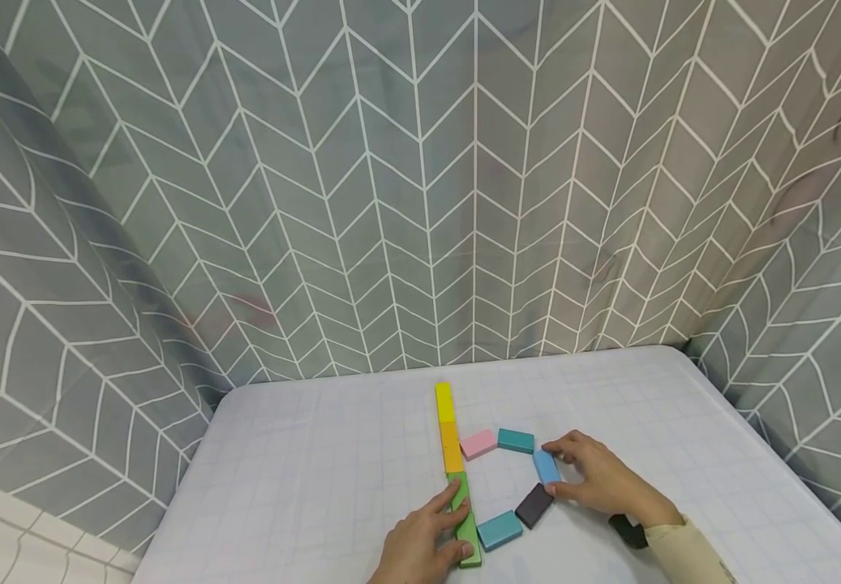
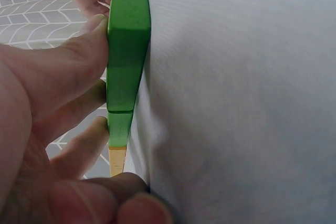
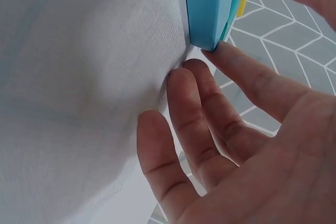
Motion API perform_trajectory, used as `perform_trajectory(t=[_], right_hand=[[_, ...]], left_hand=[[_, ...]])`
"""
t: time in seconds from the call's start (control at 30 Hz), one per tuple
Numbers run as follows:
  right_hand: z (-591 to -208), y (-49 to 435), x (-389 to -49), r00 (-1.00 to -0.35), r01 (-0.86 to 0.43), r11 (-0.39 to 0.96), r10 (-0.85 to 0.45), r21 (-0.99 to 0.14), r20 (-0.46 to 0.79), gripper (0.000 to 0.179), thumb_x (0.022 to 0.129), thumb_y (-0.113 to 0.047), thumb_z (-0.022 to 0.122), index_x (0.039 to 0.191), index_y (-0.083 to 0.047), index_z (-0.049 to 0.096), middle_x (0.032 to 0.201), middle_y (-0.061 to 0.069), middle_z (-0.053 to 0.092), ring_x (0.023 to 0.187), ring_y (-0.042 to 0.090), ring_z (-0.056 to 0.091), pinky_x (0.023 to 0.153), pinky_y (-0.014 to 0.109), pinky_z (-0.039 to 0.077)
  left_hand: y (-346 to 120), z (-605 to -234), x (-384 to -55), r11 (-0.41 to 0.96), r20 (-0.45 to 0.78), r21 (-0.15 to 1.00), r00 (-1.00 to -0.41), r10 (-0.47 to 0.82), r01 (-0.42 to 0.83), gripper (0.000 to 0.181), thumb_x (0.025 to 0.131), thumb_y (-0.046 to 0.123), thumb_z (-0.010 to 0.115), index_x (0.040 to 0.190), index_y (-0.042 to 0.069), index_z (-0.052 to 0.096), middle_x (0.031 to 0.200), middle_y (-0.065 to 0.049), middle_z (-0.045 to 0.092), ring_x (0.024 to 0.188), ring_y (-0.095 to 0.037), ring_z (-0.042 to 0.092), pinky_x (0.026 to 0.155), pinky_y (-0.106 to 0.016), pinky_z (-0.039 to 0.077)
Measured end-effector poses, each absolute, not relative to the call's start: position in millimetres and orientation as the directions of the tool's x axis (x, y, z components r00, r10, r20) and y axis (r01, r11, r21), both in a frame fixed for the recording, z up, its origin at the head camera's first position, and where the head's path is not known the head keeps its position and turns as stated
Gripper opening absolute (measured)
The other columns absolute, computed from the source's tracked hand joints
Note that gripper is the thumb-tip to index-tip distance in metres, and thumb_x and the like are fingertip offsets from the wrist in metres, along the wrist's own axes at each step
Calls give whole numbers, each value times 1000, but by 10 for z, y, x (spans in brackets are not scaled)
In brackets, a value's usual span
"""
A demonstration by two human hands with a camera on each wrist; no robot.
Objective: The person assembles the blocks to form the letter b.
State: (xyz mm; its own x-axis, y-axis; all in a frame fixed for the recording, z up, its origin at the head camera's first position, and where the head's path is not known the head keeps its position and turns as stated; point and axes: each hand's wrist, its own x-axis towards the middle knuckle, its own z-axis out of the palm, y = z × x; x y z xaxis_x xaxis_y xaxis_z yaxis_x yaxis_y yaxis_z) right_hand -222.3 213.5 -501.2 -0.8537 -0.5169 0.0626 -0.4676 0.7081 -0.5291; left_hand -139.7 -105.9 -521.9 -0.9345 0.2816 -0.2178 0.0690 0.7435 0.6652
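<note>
Wooden blocks lie on a white-covered table. A straight row runs from a yellow block [image 1: 445, 403] through an orange-yellow block [image 1: 451, 448] to two green blocks [image 2: 128, 66]. My left hand [image 1: 423, 535] rests its fingertips and thumb on the green blocks' upper face. To the right, my right hand [image 1: 598, 474] pinches a light blue block [image 1: 547, 468] by its ends, index finger at the far end and thumb at the near one. That block belongs to a curve with a pink block [image 1: 478, 444], a teal block [image 1: 516, 440], a dark block [image 1: 534, 506] and a blue-teal block [image 1: 500, 530].
The white tabletop [image 1: 303, 470] has rounded far corners. A grey curtain [image 1: 427, 203] with white zigzag lines hangs behind the table and at both sides. A black strap [image 1: 628, 531] shows at the right wrist, beside a cream sleeve [image 1: 686, 551].
</note>
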Motion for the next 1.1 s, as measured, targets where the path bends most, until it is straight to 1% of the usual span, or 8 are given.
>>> perform_trajectory(t=[0.23,0.47,0.57,0.77,0.93,1.0,1.1], right_hand=[[-5003,2147,-2219,-851,-470,706,-522,-530,60,63,88,-47,85,136,-10,68,122,-2,65,106,19,64,86,38,56],[-4990,2173,-2203,-846,-469,694,-530,-546,53,71,92,-52,81,145,-9,62,123,-1,65,103,17,62,83,35,55],[-4982,2184,-2200,-840,-472,681,-540,-560,52,71,94,-50,79,146,-5,59,123,1,66,102,16,63,83,35,55],[-5020,2226,-2223,-827,-492,640,-556,-590,86,66,99,-41,76,146,0,57,123,4,66,101,15,63,84,35,56],[-5082,2289,-2308,-847,-436,609,-527,-663,73,62,102,-38,72,148,0,55,124,6,67,103,10,63,80,28,55],[-5109,2324,-2342,-855,-401,580,-516,-710,61,60,104,-35,70,149,1,55,124,8,68,102,7,63,78,25,54],[-5144,2379,-2388,-865,-341,541,-501,-769,32,56,107,-31,66,149,3,54,125,10,69,101,2,62,80,22,54]], left_hand=[[-1070,-5218,-1390,754,-209,649,-931,300,97,59,86,43,86,141,28,70,165,10,49,140,-32,61,98,-63,58],[-1074,-5230,-1407,744,-232,664,-925,300,75,60,86,45,86,142,30,69,166,9,48,142,-30,59,102,-64,55],[-1071,-5235,-1402,743,-238,666,-923,302,71,60,87,47,85,143,31,69,166,9,47,143,-28,58,104,-63,55],[-1073,-5239,-1382,769,-218,628,-921,322,121,61,88,48,83,144,31,67,166,7,48,142,-25,59,102,-59,58],[-1081,-5224,-1373,777,-193,611,-924,331,151,61,88,48,83,144,29,68,167,4,48,140,-25,61,98,-58,59],[-1090,-5207,-1368,768,-169,619,-928,332,162,61,88,49,83,144,30,68,167,4,47,140,-25,61,98,-57,59],[-1141,-5182,-1355,720,-109,676,-944,312,160,60,88,48,83,144,30,67,168,6,45,144,-27,58,104,-60,56]])
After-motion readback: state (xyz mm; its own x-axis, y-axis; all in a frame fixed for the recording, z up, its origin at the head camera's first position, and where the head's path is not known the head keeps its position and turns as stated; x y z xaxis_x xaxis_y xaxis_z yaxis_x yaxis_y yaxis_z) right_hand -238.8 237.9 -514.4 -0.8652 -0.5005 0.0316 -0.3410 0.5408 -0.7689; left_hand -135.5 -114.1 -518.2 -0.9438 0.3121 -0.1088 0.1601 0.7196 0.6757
